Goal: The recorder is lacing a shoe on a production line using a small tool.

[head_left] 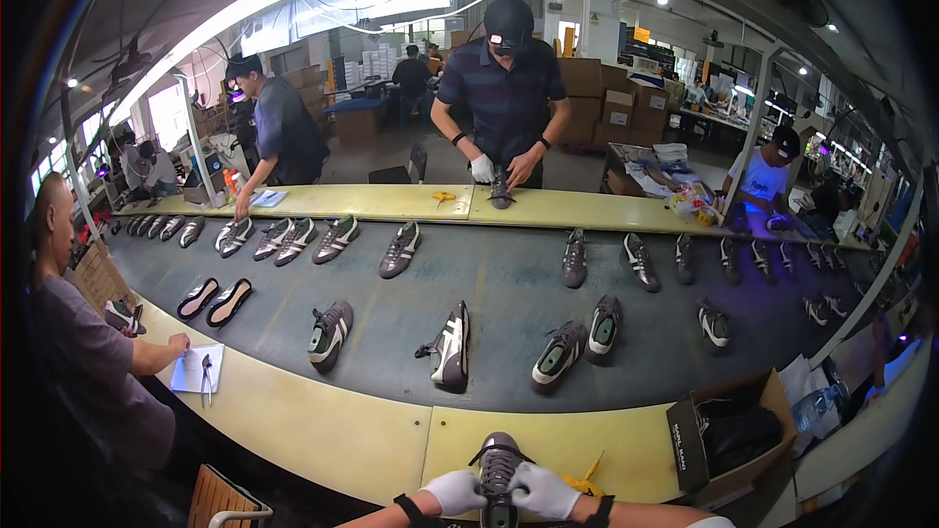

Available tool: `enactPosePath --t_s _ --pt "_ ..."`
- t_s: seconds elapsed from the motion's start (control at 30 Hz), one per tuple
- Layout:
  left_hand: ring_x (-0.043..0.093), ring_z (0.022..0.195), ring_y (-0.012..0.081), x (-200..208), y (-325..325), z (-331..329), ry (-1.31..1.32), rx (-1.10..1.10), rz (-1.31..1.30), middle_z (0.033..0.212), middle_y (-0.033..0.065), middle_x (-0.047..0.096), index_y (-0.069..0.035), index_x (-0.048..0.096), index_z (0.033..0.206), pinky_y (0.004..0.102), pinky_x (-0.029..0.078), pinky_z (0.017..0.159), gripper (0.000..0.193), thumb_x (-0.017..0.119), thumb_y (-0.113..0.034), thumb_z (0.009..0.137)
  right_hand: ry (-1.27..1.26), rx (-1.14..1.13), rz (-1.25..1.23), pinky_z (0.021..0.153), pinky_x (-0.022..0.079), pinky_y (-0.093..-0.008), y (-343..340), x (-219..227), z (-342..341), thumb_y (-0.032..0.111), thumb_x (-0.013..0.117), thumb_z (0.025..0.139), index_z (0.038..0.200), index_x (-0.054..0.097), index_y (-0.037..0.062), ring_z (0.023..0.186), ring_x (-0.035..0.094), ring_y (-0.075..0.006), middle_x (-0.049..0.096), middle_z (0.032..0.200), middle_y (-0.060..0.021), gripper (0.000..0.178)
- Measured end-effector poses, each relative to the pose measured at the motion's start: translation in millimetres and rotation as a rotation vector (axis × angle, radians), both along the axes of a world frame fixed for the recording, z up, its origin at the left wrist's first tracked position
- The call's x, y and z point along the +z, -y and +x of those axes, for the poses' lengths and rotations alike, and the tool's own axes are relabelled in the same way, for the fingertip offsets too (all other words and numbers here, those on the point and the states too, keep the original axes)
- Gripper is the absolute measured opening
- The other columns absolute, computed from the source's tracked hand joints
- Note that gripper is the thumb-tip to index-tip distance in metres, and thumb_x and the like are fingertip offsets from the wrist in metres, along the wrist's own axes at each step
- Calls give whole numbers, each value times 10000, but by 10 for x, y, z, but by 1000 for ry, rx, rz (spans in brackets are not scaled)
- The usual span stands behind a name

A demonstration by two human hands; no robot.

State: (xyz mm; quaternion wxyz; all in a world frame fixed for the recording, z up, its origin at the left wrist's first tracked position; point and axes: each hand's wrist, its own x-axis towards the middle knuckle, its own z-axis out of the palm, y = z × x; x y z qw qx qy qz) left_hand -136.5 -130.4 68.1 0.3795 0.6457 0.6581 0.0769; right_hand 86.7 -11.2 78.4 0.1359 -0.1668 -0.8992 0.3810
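Left hand (pixel 456 493): white glove, dark band at the wrist; fingers bunched against the left side of a dark grey, laced shoe (pixel 497 462). Right hand (pixel 545 491): white glove, similar band; fingers curled at the right side of the same shoe, across from the left. Both touch the shoe near its opening; fingertips hidden, so cannot tell whether either is clamped on lace or upper.

Shoe position: on the near yellow worktop (pixel 352 430), close to its near edge, between the hands, toe pointing to the far side. Just right of the right hand: a yellow object (pixel 584 482) with a thin pointed end, kind unclear. Further right: an open carton (pixel 719 460) with dark contents.

Beyond the worktop: a dark belt (pixel 391 308) carrying spaced shoes, grey with pale stripes. Nearest striped shoe (pixel 451 347) lies roughly straight ahead of the hands. Near left: pliers (pixel 205 378) on white paper (pixel 183 373), a co-worker's hand (pixel 178 342) at the paper's far edge.

Far side: a co-worker (pixel 502 103) stands with both hands at a dark shoe (pixel 501 192) on the far yellow ledge (pixel 362 200).
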Motion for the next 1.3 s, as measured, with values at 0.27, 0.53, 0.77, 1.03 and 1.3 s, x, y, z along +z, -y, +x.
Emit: enactPosePath --t_s 0.27,0.53,0.77,1.03,1.3 --pt "707 1002 310 -508 551 119 539 416 109 1196 229 692 -13 574 1350 416 562 901 521 666 -306 929 499 -129 -647 831 550 -321 85 4 261 300 559 1021 1223 648 13 910 683 -180 722 1054 -80 362" --pt "713 1032 242 30 583 448 1421 616 -296 1245 143 679 -74 481 1454 371 592 893 479 584 -186 1000 128 -72 -919 1013 496 -338 686 478 70 265 641 957 1458 458 -8 1152 620 -219 639 1312 -137 600" --pt "700 1003 267 531 691 172 1406 431 -338 1159 162 712 -18 580 1339 381 561 885 405 591 -225 990 -219 -442 -1489 926 541 -327 335 810 1583 292 575 1022 1356 555 -12 1026 671 -203 693 1194 -99 452" --pt "697 916 209 114 571 -398 932 700 -160 1062 166 726 85 600 1252 333 564 846 367 584 -175 994 -500 -923 -1213 947 566 -481 -978 753 1525 291 523 1013 1291 591 81 1032 693 -228 686 1170 -89 355" --pt "685 651 209 -308 623 -399 878 923 -134 885 156 712 80 587 1196 310 574 581 287 519 -122 1004 -318 -1131 -200 627 512 -286 -2919 -308 1084 188 696 901 1174 691 3 761 647 -142 704 959 -54 330"
